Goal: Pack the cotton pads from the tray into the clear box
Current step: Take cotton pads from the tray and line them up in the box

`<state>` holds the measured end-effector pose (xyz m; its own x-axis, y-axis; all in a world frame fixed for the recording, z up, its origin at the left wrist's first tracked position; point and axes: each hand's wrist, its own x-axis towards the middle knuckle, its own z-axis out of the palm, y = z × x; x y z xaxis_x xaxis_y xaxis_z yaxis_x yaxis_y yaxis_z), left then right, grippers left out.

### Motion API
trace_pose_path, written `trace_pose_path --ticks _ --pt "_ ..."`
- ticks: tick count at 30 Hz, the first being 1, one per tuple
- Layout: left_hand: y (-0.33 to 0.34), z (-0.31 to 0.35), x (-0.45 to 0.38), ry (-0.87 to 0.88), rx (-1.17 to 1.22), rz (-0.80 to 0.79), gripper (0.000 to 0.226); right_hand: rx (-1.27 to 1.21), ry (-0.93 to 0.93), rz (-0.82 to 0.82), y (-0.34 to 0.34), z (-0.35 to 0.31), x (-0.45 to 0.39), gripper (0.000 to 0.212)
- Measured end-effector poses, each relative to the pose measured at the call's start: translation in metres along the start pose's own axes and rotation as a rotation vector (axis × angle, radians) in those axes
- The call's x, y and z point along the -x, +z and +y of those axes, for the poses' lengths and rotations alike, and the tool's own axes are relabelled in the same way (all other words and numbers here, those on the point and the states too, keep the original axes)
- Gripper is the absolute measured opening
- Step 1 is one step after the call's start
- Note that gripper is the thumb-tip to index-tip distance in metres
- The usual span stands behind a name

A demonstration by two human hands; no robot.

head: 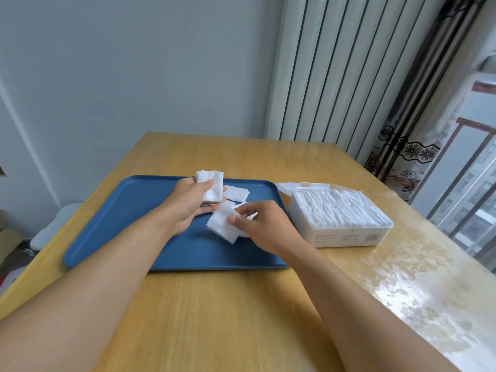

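**Last loose pads being gathered off the tray**

The wooden table (241, 304) carries everything, and the blue tray (128, 224) serves as the landmark. Just right of the tray, close to its far right corner, sits the clear box (343, 232), lid (303, 187) hinged back, already filled nearly to its rim with rows of white pads. Beyond the tray, a grey wall; beyond and to the right of it, a ribbed radiator (330, 76) and a patterned curtain (408, 146).

Over the far middle of the tray the left hand (188, 202) is raised, thumb and fingers clamped on a small stack of cotton pads (212, 183). Just right of that, low over the tray's right-centre, the right hand (260, 224) pinches at a few loose pads (222, 224) lying overlapped on the tray floor, thumb and fingertips closed on their edge. One more single pad (236, 193) lies flat near the far rim, beside the left hand's stack.

Judging by the box, the job is close to done, and that is where trouble lies. The pads are light and limp: a pinch at one edge may lift only the top sheet and drag the others askew. The held stack could fan out or shed a pad if the grip loosens during the carry. With so little room left in the box, pressing a thick bundle in could buckle the rows or leave pads proud of the rim, fouling the lid.
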<state>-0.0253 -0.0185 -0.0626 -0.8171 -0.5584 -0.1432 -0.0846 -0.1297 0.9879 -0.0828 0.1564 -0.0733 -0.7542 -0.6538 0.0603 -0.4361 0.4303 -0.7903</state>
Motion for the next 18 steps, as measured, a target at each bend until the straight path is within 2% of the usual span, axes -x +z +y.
trace_pose_path --ticks 3,6,9,12,16,18 --pt "-0.002 0.001 -0.001 0.013 0.001 -0.003 0.028 -0.145 -0.001 0.023 -0.001 -0.001 0.0 0.015" --pt "0.001 0.002 0.001 0.035 0.014 -0.016 0.024 -0.488 0.019 0.026 -0.003 -0.007 -0.001 0.011" --pt "0.013 0.005 0.011 0.05 0.048 -0.097 0.027 -0.755 0.064 0.073 -0.003 -0.011 -0.001 0.021" --pt "0.025 0.004 0.021 0.056 0.064 -0.182 0.041 -0.857 0.114 0.128 0.001 -0.011 -0.001 0.021" --pt "0.033 0.001 0.022 0.049 0.17 -0.259 0.037 -0.865 0.16 0.201 0.001 -0.007 -0.003 0.017" --pt "0.036 0.002 0.022 0.027 0.241 -0.316 0.046 -0.856 0.164 0.222 -0.001 -0.007 -0.004 0.017"
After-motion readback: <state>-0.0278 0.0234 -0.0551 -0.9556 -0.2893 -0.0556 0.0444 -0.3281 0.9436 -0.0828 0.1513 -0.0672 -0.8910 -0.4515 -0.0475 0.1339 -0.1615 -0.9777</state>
